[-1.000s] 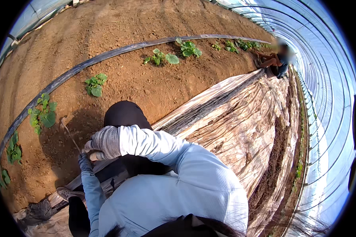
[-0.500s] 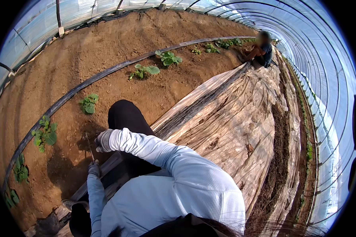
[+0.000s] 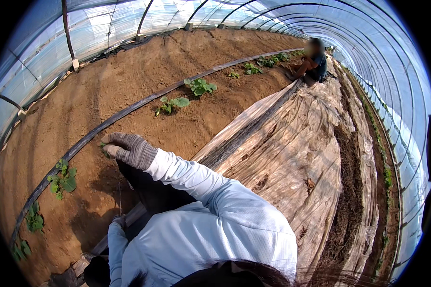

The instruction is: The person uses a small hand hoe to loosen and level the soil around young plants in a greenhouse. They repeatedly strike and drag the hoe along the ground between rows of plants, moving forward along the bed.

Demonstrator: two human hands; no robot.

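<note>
My right hand (image 3: pixel 131 150), in a grey knit glove, reaches over a small leafy seedling (image 3: pixel 103 146). Its thumb and fingers are apart around the leaves and hide most of the plant. Low on the left, my gloved left hand (image 3: pixel 119 221) is closed on the lower end of a thin rod-like tool (image 3: pixel 120 200). The tool points up over the brown soil, and its exact kind is too fine to make out. My dark-clad knee (image 3: pixel 138 179) lies under the right forearm.
A dark hose (image 3: pixel 124 112) curves along the row. Other seedlings (image 3: pixel 62 181) grow beside it, with more leafy plants (image 3: pixel 201 87) farther up. Wrinkled plastic sheeting (image 3: pixel 292 158) covers ground to the right. A crouching person (image 3: pixel 316 64) works far up the row. Tunnel hoops (image 3: pixel 68 36) arch over.
My right hand has moved from near the tool, up and forward to the seedling, and its fingers have spread. The left hand still holds the tool, slightly lower in view.
</note>
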